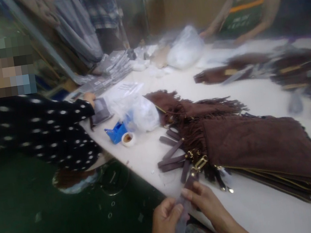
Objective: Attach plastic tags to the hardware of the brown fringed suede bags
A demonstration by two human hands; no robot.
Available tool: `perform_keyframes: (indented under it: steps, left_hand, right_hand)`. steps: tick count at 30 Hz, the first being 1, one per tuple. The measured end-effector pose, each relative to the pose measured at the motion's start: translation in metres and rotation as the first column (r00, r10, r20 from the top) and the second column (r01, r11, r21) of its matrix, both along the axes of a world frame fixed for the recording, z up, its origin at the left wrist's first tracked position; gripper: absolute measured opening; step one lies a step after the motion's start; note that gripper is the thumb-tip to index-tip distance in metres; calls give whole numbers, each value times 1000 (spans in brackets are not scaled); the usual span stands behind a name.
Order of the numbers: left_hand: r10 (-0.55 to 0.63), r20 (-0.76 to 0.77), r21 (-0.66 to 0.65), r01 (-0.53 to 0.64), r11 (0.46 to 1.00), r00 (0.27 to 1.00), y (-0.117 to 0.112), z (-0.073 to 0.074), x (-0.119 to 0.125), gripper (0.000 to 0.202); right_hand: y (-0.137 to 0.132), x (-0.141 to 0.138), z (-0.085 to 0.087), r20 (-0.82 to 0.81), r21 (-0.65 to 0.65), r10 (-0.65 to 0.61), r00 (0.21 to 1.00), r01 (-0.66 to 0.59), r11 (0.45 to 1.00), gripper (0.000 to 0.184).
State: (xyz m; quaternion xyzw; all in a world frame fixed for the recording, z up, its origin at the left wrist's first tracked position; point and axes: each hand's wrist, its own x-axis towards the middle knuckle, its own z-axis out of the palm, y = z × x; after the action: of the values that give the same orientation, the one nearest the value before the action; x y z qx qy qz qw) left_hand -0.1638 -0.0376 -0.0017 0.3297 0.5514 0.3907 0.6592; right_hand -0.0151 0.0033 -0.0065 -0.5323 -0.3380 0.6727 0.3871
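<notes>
At the table's near edge, my right hand (209, 203) is closed with thumb and fingers on a dark brown strap (190, 181) with a gold-coloured clasp at its upper end. My left hand (164, 219) pinches a narrow translucent plastic sleeve (180, 226), which hangs below the strap. Blur hides whether the strap's lower end lies inside the sleeve. Just beyond my hands, several brown wrist straps (173, 163) with gold hardware lie on the table. To their right is a stack of brown fringed bags (258, 148) with gold zips.
A small white dish (128, 139) with brown contents stands by a blue box (116, 132) and a clear plastic bag (145, 114). One co-worker in a dotted sleeve (54, 119) touches a dark packet (101, 110) at left. Another person works across the white table (138, 157).
</notes>
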Motion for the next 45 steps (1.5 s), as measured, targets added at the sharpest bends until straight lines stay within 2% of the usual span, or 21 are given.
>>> perform_keyframes:
  steps: [2,4,6,9,12,19,29,37,42,45]
  left_hand:
    - [-24,-27,2,24,1000,999,5,-1,4,32]
    - [-56,-46,10,56,998,997,9,-4,3,30]
    - [-85,-75,24,87,996,994,11,-5,-2,29]
    - [-120,-153,53,130,990,981,13,-3,-8,26]
    - [-129,-190,60,143,988,973,18,3,-8,24]
    - [-155,-215,64,173,983,964,29,4,8,33]
    - [-79,-138,116,95,989,987,47,16,41,40]
    - [-78,-166,155,104,982,983,57,8,57,39]
    - [-57,-251,214,112,970,966,63,9,70,36]
    - [-57,-267,209,115,971,962,69,10,76,35]
  right_hand:
    - [0,3,3,-5,-5,16,1000,-16,1000,40]
    - [3,10,4,-14,0,-31,999,31,1000,38]
    - [8,18,3,-37,-2,-196,980,196,981,39]
    - [15,25,1,-113,-53,-440,891,437,898,39]
    - [19,23,0,-203,-99,-506,838,497,862,31]
    - [20,22,4,-277,-116,-479,833,466,877,25]
    - [21,29,-3,-203,-82,-441,875,433,898,26]
    - [20,41,-5,-99,-12,-395,913,396,918,30]
    - [21,47,-3,-22,30,-340,940,340,940,30]
    - [17,50,-5,-52,11,-312,949,313,950,36]
